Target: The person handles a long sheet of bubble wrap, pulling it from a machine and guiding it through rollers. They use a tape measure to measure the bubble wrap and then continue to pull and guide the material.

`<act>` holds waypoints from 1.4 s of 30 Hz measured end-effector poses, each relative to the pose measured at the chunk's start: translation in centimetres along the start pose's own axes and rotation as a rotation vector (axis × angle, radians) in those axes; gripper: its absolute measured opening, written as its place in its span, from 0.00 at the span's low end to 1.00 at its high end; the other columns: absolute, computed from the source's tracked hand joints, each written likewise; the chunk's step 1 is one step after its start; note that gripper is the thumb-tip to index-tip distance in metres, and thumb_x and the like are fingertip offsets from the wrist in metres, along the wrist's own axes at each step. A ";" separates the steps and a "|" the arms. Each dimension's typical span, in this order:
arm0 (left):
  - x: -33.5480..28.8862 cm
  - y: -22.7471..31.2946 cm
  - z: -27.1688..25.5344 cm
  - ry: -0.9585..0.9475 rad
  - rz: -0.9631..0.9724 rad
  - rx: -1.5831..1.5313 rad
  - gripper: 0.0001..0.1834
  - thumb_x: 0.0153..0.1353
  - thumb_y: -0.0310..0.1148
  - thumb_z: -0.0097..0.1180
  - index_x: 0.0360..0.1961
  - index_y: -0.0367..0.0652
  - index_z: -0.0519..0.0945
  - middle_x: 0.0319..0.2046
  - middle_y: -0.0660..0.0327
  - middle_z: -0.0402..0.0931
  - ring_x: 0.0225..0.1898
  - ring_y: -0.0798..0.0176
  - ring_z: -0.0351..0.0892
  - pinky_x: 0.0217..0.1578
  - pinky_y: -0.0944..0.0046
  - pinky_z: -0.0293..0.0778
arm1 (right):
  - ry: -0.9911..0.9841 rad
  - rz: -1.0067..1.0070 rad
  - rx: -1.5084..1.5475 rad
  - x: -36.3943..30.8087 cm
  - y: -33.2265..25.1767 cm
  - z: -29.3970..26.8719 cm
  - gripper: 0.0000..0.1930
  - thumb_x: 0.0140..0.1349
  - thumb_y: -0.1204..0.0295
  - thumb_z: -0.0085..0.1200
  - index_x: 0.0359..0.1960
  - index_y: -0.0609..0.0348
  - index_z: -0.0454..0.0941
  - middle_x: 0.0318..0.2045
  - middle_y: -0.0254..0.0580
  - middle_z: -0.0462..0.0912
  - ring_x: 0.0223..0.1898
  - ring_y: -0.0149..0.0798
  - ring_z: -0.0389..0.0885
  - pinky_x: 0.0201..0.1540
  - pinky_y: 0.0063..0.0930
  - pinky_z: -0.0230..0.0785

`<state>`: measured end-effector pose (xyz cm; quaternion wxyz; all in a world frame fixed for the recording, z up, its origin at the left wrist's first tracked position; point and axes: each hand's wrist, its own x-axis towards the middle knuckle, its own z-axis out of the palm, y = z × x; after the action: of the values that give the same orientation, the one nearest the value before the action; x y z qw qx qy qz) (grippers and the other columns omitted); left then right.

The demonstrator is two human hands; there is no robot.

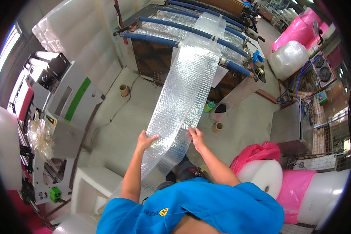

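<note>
A long strip of clear bubble wrap (183, 84) runs from the blue rollers of a machine (160, 24) down toward my body. Its left edge is in my left hand (146, 141), with the thumb lying on top and the fingers hidden beneath. My right hand (197, 138) pinches the right edge, a little farther out. Between my hands the sheet is folded or creased lengthwise. Below them it drops past my legs and continues to the lower left, partly hidden by my left arm.
To the left stands a grey machine with a green stripe (77, 100). Cardboard cores (124, 90) and a green bottle (209, 107) are on the floor. Large rolls of white foam (261, 175) and pink wrap (296, 187) lie at right. A metal cabinet (288, 124) stands beyond them.
</note>
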<state>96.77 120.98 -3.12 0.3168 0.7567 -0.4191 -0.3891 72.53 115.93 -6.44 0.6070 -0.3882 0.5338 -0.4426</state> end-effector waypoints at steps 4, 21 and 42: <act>0.0 -1.8 -0.4 -0.098 -0.009 -0.117 0.31 0.39 0.49 0.61 0.36 0.32 0.71 0.29 0.54 0.75 0.33 0.63 0.74 0.36 0.65 0.68 | 0.100 -0.159 -0.331 -0.5 -0.7 -0.3 0.12 0.52 0.66 0.52 0.34 0.59 0.69 0.29 0.34 0.72 0.26 0.24 0.67 0.24 0.17 0.59; 1.6 -3.4 0.8 -0.232 -0.070 -0.060 0.27 0.45 0.45 0.58 0.39 0.32 0.71 0.32 0.54 0.75 0.35 0.62 0.73 0.38 0.64 0.68 | -0.350 0.521 -0.177 -8.4 1.4 5.1 0.08 0.49 0.68 0.55 0.23 0.58 0.71 0.16 0.31 0.71 0.15 0.23 0.69 0.15 0.15 0.58; 16.3 4.1 6.7 -0.176 -0.015 0.000 0.30 0.43 0.53 0.56 0.35 0.34 0.74 0.31 0.49 0.74 0.36 0.55 0.74 0.38 0.61 0.67 | -0.149 0.245 -0.133 12.5 -2.4 -3.6 0.13 0.52 0.61 0.52 0.29 0.59 0.73 0.21 0.33 0.74 0.19 0.25 0.69 0.23 0.17 0.63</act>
<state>95.10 103.82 -8.41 0.2758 0.7228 -0.4395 -0.4564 69.17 103.26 -8.43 0.6674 -0.3910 0.5588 -0.2990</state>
